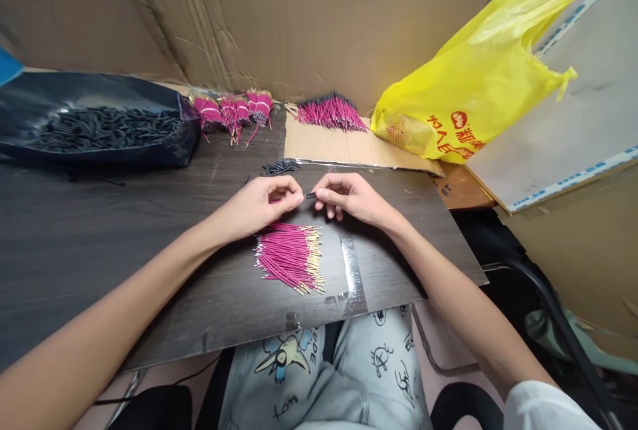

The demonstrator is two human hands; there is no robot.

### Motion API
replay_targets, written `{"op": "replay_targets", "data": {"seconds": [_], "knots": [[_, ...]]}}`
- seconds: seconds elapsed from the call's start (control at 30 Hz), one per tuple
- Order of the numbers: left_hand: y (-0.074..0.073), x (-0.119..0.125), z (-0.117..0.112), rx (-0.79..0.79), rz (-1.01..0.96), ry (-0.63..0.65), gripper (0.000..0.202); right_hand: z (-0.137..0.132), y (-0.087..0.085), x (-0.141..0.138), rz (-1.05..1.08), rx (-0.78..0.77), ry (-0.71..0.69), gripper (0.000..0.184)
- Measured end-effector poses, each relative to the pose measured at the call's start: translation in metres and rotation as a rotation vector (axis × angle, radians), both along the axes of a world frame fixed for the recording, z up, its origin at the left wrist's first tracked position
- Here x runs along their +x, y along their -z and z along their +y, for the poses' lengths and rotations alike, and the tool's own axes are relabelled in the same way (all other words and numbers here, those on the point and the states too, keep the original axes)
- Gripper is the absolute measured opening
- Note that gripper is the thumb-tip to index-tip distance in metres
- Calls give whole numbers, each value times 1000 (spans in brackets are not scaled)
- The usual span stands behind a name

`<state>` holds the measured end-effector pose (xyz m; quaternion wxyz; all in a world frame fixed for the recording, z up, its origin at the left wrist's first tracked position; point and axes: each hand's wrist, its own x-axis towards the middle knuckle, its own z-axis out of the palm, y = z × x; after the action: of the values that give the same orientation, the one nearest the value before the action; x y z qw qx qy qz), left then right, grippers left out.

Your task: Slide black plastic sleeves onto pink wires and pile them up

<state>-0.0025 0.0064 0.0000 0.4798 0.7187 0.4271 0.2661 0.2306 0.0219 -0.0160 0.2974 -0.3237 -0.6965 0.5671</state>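
Over the table's middle, my left hand (266, 204) pinches a thin magenta wire, most of it hidden by the fingers. My right hand (349, 197) closes thumb and fingertips on a small black sleeve (310, 195), which bridges the narrow gap between both hands. How far the wire sits inside the sleeve is too small to tell. Just below my hands lies a flat pile of magenta wires (289, 254) with gold-coloured tips facing right. Behind my left hand is a small heap of loose black sleeves (280, 167).
A dark bag of black sleeves (109, 129) lies open at the left. Tied magenta wire bundles (234, 111) stand beside it. Wires with black ends (331, 113) rest on a cardboard sheet (323, 146). A yellow plastic bag (448, 98) stands back right, before a cardboard wall (319, 18).
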Motion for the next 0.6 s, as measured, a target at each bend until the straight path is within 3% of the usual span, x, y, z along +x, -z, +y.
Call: {"op": "replay_targets", "data": {"seconds": [0.23,0.43,0.6], "knots": [[3,0,2,-6,-21,-51,31,-3,-1,-2,-113,80,31,27],[9,2,2,154,37,-99,28,-6,-3,-4,-139,95,74,23],[7,3,0,160,64,-90,31,-8,-3,-5,-160,239,109,25]]}}
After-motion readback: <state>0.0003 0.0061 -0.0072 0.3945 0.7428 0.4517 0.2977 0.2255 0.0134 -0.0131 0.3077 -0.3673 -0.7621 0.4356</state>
